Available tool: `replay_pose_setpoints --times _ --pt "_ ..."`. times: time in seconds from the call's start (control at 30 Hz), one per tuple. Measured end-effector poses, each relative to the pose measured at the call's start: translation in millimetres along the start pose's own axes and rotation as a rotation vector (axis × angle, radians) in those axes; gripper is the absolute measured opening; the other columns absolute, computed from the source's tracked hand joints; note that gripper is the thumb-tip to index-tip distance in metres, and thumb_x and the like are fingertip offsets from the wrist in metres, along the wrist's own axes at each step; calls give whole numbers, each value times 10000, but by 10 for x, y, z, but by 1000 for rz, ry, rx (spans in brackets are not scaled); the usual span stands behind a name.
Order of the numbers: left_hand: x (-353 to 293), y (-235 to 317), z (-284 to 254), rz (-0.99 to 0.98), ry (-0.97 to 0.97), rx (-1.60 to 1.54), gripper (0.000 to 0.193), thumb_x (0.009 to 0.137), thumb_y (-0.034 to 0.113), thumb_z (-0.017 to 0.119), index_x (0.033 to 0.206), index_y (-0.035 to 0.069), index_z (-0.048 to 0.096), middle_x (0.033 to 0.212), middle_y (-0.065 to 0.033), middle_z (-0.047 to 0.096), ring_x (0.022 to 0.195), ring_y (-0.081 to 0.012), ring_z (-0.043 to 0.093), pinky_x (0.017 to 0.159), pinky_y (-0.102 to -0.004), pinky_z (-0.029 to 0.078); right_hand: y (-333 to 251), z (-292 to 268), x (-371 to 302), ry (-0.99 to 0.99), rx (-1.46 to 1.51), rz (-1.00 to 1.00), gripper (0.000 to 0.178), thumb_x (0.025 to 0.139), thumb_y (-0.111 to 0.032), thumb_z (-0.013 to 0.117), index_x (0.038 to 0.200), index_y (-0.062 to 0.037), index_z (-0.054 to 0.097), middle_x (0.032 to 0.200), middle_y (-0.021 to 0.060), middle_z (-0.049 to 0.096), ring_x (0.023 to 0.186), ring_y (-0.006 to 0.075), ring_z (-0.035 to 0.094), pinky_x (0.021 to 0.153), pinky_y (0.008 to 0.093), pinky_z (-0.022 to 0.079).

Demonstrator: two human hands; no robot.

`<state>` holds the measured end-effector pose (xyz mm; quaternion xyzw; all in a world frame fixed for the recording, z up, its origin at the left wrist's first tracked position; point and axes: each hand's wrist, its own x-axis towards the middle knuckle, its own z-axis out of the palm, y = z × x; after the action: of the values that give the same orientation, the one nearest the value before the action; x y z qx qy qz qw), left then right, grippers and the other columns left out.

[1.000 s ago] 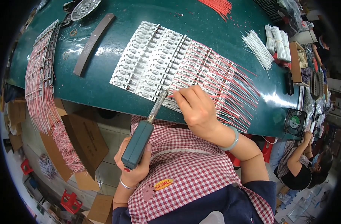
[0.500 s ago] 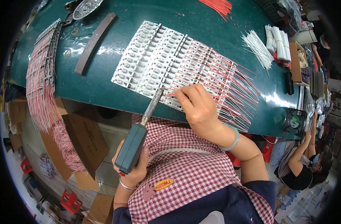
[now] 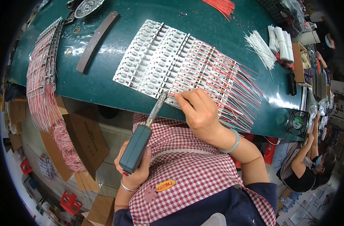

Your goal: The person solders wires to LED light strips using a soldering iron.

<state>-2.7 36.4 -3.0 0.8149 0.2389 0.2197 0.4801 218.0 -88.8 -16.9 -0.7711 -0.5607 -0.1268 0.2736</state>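
My left hand (image 3: 141,174) is closed around the dark green handle of a soldering gun (image 3: 135,147). Its metal barrel slants up and away, and the tip meets the near edge of a white panel of small circuit boards (image 3: 151,60). Just right of the tip, my right hand (image 3: 202,115) pinches a thin red wire (image 3: 172,94) low over the panel. Red and white wires (image 3: 241,84) trail off the panel's right half, while its left half carries small parts without wires. My fingers hide part of the panel's near edge.
At left, wired panels (image 3: 44,64) hang over the table edge above a cardboard box (image 3: 85,139). A dark curved bar (image 3: 97,43) lies nearby. White wire bundles (image 3: 260,49), red wires (image 3: 221,6) and a small fan (image 3: 298,123) sit around; a co-worker (image 3: 311,165) is at right.
The soldering gun has shifted slightly right and its tip is closer to my right fingertips. My right hand has moved slightly, still pinching the wire.
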Motion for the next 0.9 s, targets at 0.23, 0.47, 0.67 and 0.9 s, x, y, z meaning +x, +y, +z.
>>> replay_pose_setpoints --times 0.23,0.47,0.67,0.9 --pt "3 4 25 -32 -15 -28 203 804 -29 754 992 -72 690 924 -164 691 755 -246 694 646 -304 536 -2 -10 10 -14 -19 1 284 758 -19 681 1024 81 689 905 102 613 812 229 583 626 323 495" --pt "-21 -24 27 -39 -8 -3 191 824 0 755 990 -68 690 895 -150 674 725 -234 674 628 -297 521 -1 -7 7 -18 -19 -1 296 756 -16 674 1033 85 683 909 104 609 813 229 580 634 326 501" --pt "-88 -59 20 -25 67 -45 210 836 13 759 1017 -68 688 904 -143 680 729 -212 668 634 -294 521 -15 -10 2 -28 -22 12 318 739 -15 661 1039 88 680 913 105 607 821 237 577 644 333 505" --pt "-114 -74 11 -20 73 -39 216 841 18 765 1022 -69 686 913 -141 685 739 -203 669 642 -287 522 -70 -24 -12 54 39 25 352 683 68 683 1034 51 701 895 107 652 762 254 611 603 354 502"
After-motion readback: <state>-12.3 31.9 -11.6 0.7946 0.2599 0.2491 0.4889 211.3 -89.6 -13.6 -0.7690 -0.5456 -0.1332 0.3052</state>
